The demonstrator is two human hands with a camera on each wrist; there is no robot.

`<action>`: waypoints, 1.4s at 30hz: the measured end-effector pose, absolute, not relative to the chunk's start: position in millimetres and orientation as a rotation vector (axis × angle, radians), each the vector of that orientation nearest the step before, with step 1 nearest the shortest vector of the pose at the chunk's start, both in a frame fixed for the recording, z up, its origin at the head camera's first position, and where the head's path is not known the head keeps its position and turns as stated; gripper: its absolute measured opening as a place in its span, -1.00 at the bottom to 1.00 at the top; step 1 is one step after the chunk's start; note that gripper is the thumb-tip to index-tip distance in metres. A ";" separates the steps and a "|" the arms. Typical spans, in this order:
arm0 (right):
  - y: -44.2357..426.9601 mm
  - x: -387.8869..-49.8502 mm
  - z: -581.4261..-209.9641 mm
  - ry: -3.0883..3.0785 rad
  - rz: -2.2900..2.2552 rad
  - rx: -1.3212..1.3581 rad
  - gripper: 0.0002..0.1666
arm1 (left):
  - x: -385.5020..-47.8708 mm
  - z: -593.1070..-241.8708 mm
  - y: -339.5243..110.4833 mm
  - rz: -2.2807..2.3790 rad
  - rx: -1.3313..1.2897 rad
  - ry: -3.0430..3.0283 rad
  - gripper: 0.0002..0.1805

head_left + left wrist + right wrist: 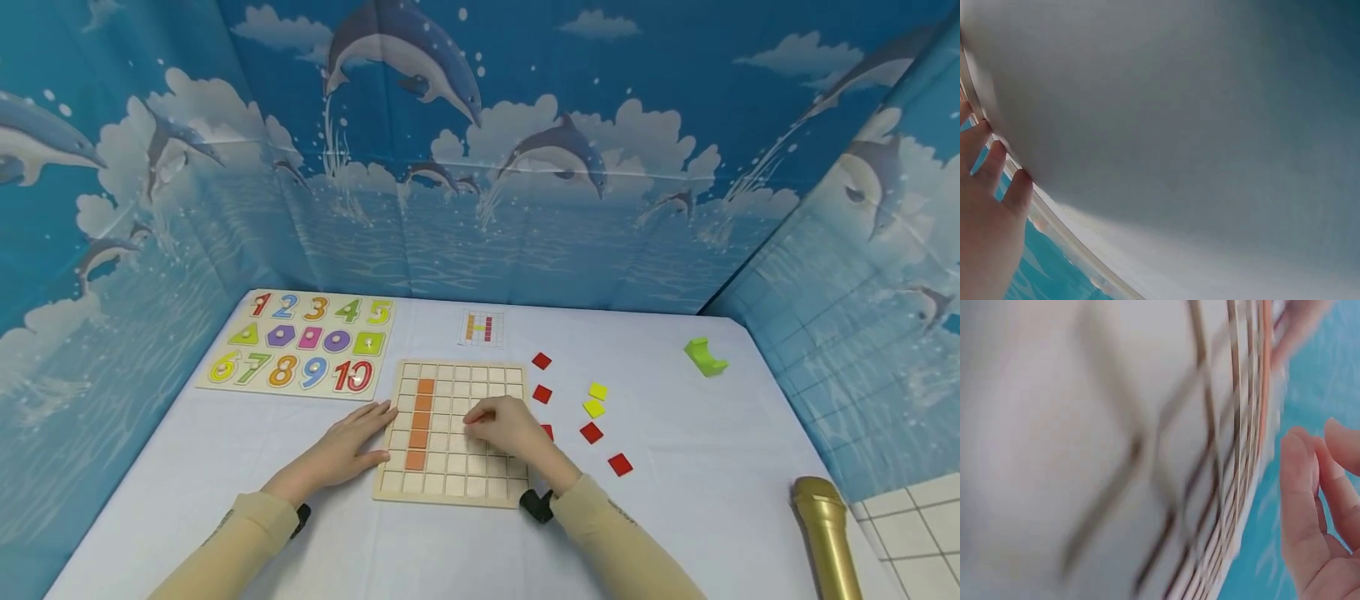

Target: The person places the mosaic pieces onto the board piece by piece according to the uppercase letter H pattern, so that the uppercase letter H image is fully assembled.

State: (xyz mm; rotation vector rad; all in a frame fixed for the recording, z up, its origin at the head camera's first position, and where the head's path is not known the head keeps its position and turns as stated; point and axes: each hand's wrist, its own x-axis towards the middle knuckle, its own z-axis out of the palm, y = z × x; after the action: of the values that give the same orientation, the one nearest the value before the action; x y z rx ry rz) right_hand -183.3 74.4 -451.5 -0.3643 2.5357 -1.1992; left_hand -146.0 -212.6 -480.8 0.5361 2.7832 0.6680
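Observation:
A square wooden grid board (452, 500) lies on the white table, with a column of orange square tiles (418, 437) on its left part. Spread along the board's left edge, my left hand (337, 447) rests with fingers extended; its fingertips (1020, 181) touch the rim in the left wrist view. Over the middle of the board, my right hand (504, 427) has its thumb and fingers bent close together. Whether a tile sits between those fingertips (1296, 453) is hidden. Right of the board lie several red tiles (592, 432) and two yellow tiles (595, 408).
A small card (482, 328) with a coloured H pattern lies behind the board. At the back left is a number-and-shape puzzle board (300, 392). A green curved piece (704, 357) lies at the far right, and a gold microphone (825, 533) is near the right front.

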 end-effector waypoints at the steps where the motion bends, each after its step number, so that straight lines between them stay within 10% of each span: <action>1: 84.3 -187.6 -450.5 2.559 -1.205 -0.326 -0.90 | -145.8 -480.0 -212.1 0.671 0.534 2.782 -0.26; 18: 243.7 -229.6 -440.2 2.718 -1.148 0.174 -0.55 | -146.6 -482.5 -215.3 0.661 0.544 2.795 -0.25; 42: 252.9 -254.6 -459.4 2.618 -0.970 0.215 -0.58 | -145.8 -482.4 -214.6 0.687 0.560 2.798 -0.26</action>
State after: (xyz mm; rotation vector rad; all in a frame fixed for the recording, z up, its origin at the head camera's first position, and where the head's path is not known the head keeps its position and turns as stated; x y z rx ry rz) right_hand -254.6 252.9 -459.4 0.2147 2.6176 -0.9700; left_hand -145.8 -214.6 -482.4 0.5599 2.7977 0.6870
